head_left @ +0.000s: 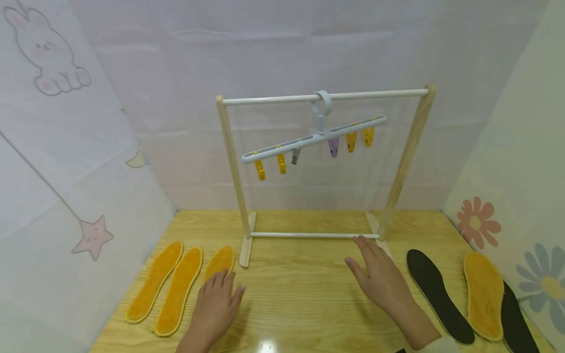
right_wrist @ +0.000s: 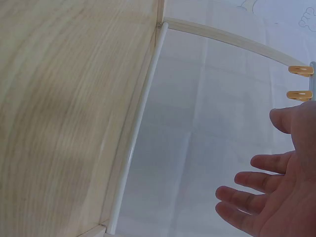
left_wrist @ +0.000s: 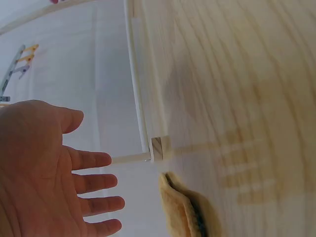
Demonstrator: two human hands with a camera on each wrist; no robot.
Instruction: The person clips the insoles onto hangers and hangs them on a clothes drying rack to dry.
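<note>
Both hands flat and spread, holding nothing: left hand (head_left: 216,306) sits over an orange insole (head_left: 219,263) (its fingertips on it), right hand (head_left: 380,279) just below the rack (head_left: 314,235) on the worktop (head_left: 300,294).

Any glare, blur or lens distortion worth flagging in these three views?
Head view: glare spot on the table near the bottom edge; rack posts bow outward. Left wrist view: the rack's rod curves, left hand sharp, table grain soft. Right wrist view: right hand slightly blurred, grain smeared.
</note>
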